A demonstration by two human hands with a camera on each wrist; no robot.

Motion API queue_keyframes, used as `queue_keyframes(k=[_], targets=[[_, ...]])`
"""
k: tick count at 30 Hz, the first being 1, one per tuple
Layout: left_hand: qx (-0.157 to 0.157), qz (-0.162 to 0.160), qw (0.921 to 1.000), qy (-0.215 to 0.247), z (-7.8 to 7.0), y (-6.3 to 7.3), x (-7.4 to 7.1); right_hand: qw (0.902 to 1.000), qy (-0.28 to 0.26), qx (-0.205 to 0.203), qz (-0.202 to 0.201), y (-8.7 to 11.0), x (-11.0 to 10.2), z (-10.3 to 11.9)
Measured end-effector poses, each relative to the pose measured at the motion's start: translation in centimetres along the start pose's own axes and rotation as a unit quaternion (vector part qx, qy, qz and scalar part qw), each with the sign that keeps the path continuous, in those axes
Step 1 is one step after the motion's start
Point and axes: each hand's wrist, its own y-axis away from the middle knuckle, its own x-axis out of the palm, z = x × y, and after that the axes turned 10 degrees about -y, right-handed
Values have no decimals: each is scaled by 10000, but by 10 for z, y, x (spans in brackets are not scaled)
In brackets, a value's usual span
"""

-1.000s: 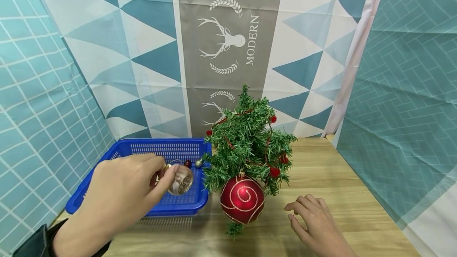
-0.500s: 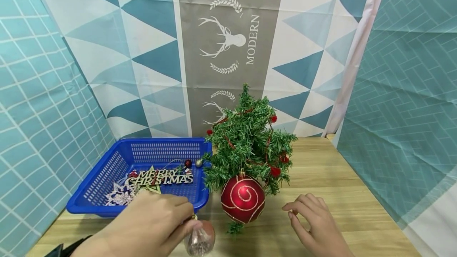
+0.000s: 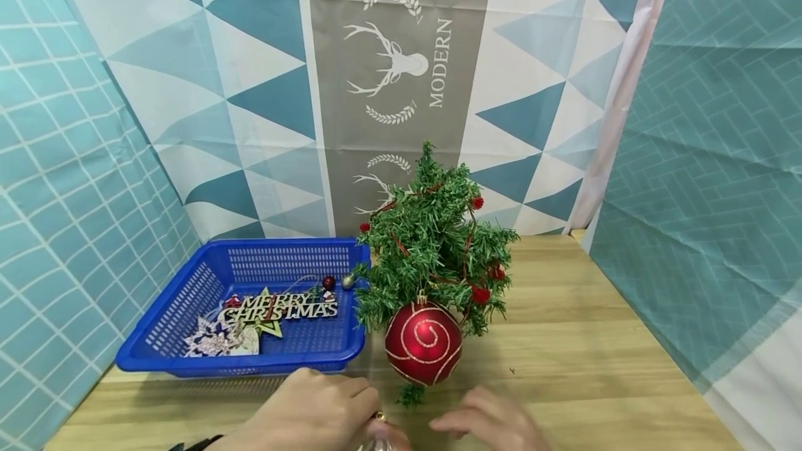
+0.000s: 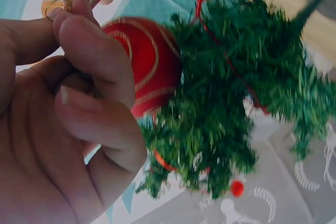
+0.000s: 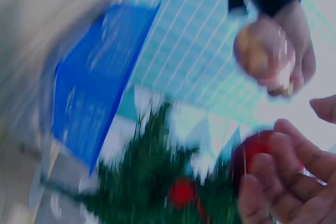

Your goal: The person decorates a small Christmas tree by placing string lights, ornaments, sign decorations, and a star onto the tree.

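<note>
- We see a wood-grain table [image 3: 583, 346] under the little green tree [image 3: 432, 249], with a triangle-patterned cloth [image 3: 532, 54] hanging behind the tree and a teal tile-print sheet [image 3: 56, 179] far to its left.
- Just left of the tree we find a blue basket [image 3: 238, 367] holding a MERRY CHRISTMAS sign [image 3: 282, 306]; on the tree's front hangs a red bauble [image 3: 424, 344] with gold swirls.
- The clear ball [image 5: 265, 51] looks see-through and gold-capped, though motion blurs it; we place it in front of the tree, slightly left.
- Our left hand [image 3: 319, 413] pinches its cap between thumb and fingers.
- Our right hand [image 3: 491, 423], front-right of the tree, holds nothing, its fingers loosely bent, the thumb apart.
</note>
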Motion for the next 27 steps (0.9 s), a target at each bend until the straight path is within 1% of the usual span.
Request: queue_keyframes(k=[1, 2, 3, 4, 5, 7, 10, 13, 14, 15, 16, 17, 18, 19, 22, 24, 25, 27], targets=[[1, 129, 9999, -4, -2, -1, 2, 9994, -132, 262, 166, -1, 6, 3], [19, 192, 9998, -58, -4, -2, 3, 9979, -243, 526, 278, -2, 11, 5], [20, 335, 9994, -40, -6, -3, 4, 9958, -323, 789, 347, -3, 16, 8], [34, 378, 9993, -30, -8, -4, 6, 9943, -361, 936, 366, -3, 21, 10], [50, 385, 9992, -21, -10, -5, 7, 9936, -428, 988, 344, -5, 25, 10], [72, 380, 9992, 53, -13, -8, 8, 9941, -477, 940, 242, -6, 30, 10], [-31, 623, 9972, 409, -14, -10, 7, 9967, -466, 642, 181, -4, 32, 6], [-95, 1020, 9932, 544, -12, -8, 6, 9959, -525, 707, 221, -2, 28, 4], [-110, 1105, 9920, 602, -12, -6, 6, 9961, -478, 704, 235, -1, 26, 3], [-74, 1084, 9924, 569, -11, -5, 6, 9959, -512, 707, 233, -1, 25, 3], [-93, 1166, 9910, 646, -11, -4, 6, 9962, -490, 683, 209, -1, 23, 2], [-115, 1137, 9909, 714, -10, -3, 6, 9967, -447, 645, 195, -1, 22, 2], [-137, 994, 9920, 764, -11, -3, 6, 9974, -383, 593, 169, -1, 20, 1], [-199, 840, 9922, 894, -11, -3, 5, 9977, -353, 555, 137, -1, 20, 1], [-390, 360, 9927, 1082, -14, -4, 1, 9983, -243, 526, 33, -1, 18, 1], [-405, -157, 9951, 893, -17, -6, 0, 9978, -240, 616, 4, -1, 18, 2], [-385, -335, 9953, 824, -19, -8, -1, 9975, -243, 663, -7, -1, 18, 2], [-236, -777, 9953, 522, -22, -11, 0, 9973, -234, 694, -4, 0, 17, 3]])
